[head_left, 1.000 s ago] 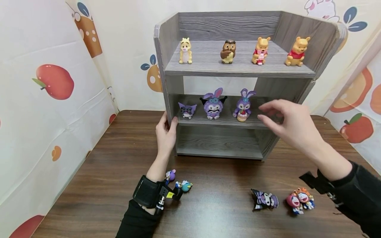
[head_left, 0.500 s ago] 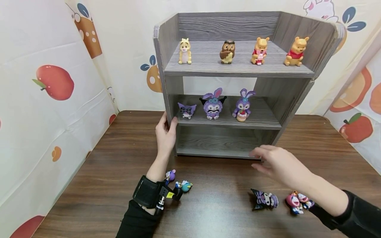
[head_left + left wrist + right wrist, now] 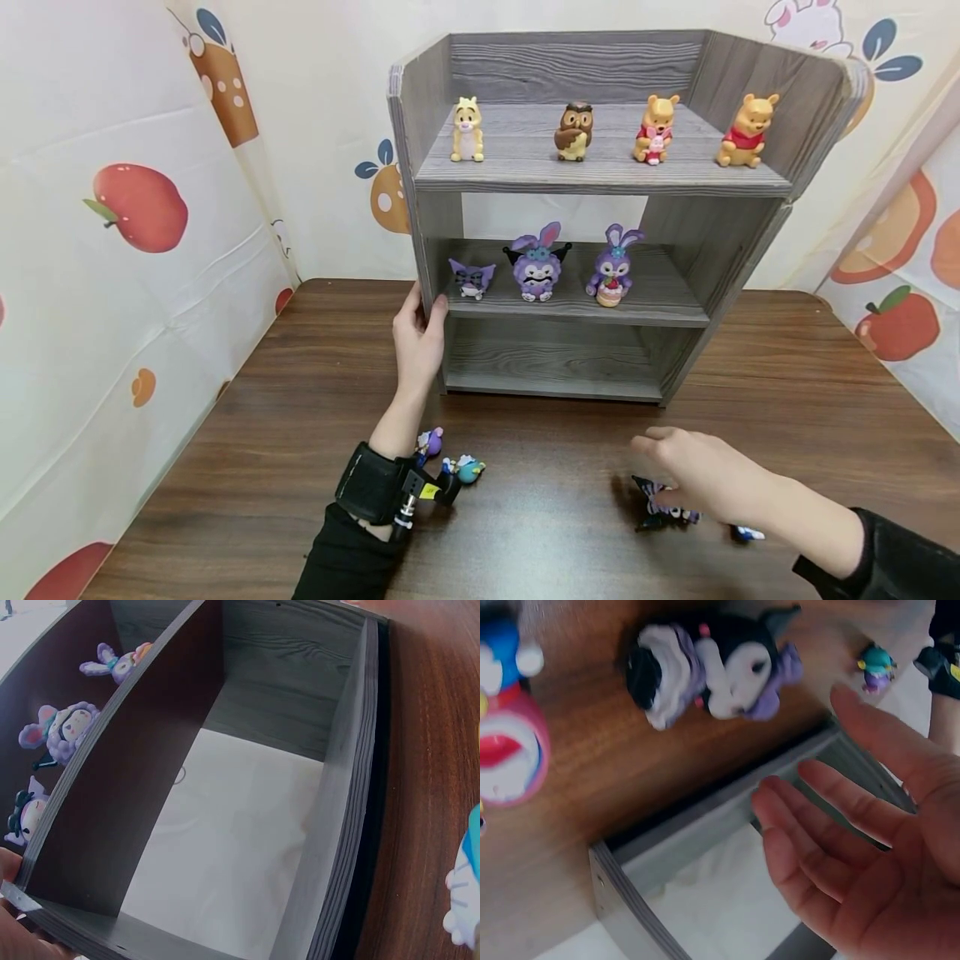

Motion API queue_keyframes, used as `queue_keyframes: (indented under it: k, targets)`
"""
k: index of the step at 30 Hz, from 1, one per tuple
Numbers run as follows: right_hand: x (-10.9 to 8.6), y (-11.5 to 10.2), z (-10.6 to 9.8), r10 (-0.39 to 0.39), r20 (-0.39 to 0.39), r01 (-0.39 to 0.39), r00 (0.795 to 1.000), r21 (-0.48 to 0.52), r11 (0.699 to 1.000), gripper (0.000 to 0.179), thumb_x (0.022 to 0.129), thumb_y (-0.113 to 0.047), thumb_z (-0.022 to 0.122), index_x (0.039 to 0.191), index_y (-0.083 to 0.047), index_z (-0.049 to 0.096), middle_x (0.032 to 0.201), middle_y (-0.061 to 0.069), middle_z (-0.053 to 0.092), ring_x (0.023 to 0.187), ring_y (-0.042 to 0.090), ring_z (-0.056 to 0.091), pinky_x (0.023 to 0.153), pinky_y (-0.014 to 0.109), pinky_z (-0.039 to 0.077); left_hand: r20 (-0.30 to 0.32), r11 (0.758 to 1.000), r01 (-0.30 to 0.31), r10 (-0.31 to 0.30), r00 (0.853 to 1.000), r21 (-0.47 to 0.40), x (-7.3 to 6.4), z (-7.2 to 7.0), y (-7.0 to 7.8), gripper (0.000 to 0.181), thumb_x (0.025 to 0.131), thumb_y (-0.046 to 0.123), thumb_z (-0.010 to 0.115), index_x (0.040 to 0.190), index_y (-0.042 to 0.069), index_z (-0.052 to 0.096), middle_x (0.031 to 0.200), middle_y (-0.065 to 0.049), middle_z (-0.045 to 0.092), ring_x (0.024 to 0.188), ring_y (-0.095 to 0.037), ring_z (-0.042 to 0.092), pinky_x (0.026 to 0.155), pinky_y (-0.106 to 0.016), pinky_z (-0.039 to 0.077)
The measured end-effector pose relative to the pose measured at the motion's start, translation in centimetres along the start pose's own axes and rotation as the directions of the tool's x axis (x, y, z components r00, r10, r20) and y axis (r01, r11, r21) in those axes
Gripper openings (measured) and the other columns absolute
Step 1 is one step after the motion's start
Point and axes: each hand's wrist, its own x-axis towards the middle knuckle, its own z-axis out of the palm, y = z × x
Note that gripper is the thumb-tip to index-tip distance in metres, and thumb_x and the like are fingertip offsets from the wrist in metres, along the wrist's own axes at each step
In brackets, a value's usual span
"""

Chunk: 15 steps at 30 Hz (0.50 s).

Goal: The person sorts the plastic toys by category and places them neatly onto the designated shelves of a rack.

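Note:
My left hand [image 3: 417, 346] grips the left side panel of a grey wooden shelf [image 3: 600, 182], thumb on the front edge; in the left wrist view its fingers [image 3: 22, 937] show at the panel's corner. My right hand [image 3: 697, 475] hovers over a black-and-purple figurine [image 3: 651, 504] lying on the table and partly covers it in the head view. The right wrist view shows this figurine [image 3: 739, 671] apart from the loosely spread fingers, with nothing held. A pink-and-blue figurine [image 3: 510, 742] lies beside it, mostly hidden under the right forearm in the head view.
Several yellow and brown figurines, among them an owl [image 3: 573, 132], stand on the top board. On the middle board are a small purple figurine [image 3: 472, 279] and two purple rabbit-eared ones [image 3: 537, 271]. Two small figurines [image 3: 468, 469] lie by the left wrist on the brown table [image 3: 540, 533].
My right hand has come down from beside the middle board to above the black-and-purple figurine. My left hand keeps its grip on the panel, and the shelf has not moved.

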Motion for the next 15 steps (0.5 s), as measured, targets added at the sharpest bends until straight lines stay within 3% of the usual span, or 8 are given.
queue_keyframes:
  k: [4, 11, 15]
  targets:
    - [-0.1, -0.1, 1.0, -0.003, 0.079, 0.002, 0.997, 0.016, 1.000, 0.044, 0.052, -0.017, 0.083, 0.088, -0.012, 0.057, 0.082, -0.002, 0.053, 0.066, 0.012, 0.054, 0.050, 0.029, 0.044, 0.008, 1.000, 0.023, -0.023, 1.000, -0.010, -0.1, 0.0, 1.0, 0.038, 0.087, -0.004, 0.046, 0.124, -0.010, 0.044, 0.115, -0.027, 0.050, 0.103, -0.029, 0.050, 0.082, -0.029, 0.042]
    - [0.0, -0.2, 2.2, 0.062, 0.157, -0.062, 0.986, -0.004, 0.998, 0.056, 0.043, -0.011, 0.085, 0.092, -0.009, 0.058, 0.086, 0.001, 0.056, 0.070, 0.022, 0.058, 0.057, 0.037, 0.047, 0.009, 0.999, 0.039, -0.039, 0.999, 0.002, -0.5, 0.2, 2.8, 0.039, 0.086, -0.007, 0.044, 0.124, -0.013, 0.041, 0.117, -0.030, 0.048, 0.107, -0.033, 0.047, 0.085, -0.029, 0.041]
    - [0.0, -0.2, 2.8, 0.069, 0.150, -0.064, 0.986, -0.032, 0.997, 0.058, 0.041, -0.013, 0.086, 0.092, -0.011, 0.057, 0.081, -0.002, 0.053, 0.066, 0.022, 0.057, 0.055, 0.038, 0.047, 0.008, 0.999, 0.039, -0.039, 0.999, -0.002, -0.5, 0.2, 2.9, 0.038, 0.086, -0.007, 0.045, 0.124, -0.013, 0.042, 0.117, -0.030, 0.048, 0.106, -0.032, 0.048, 0.085, -0.029, 0.041]
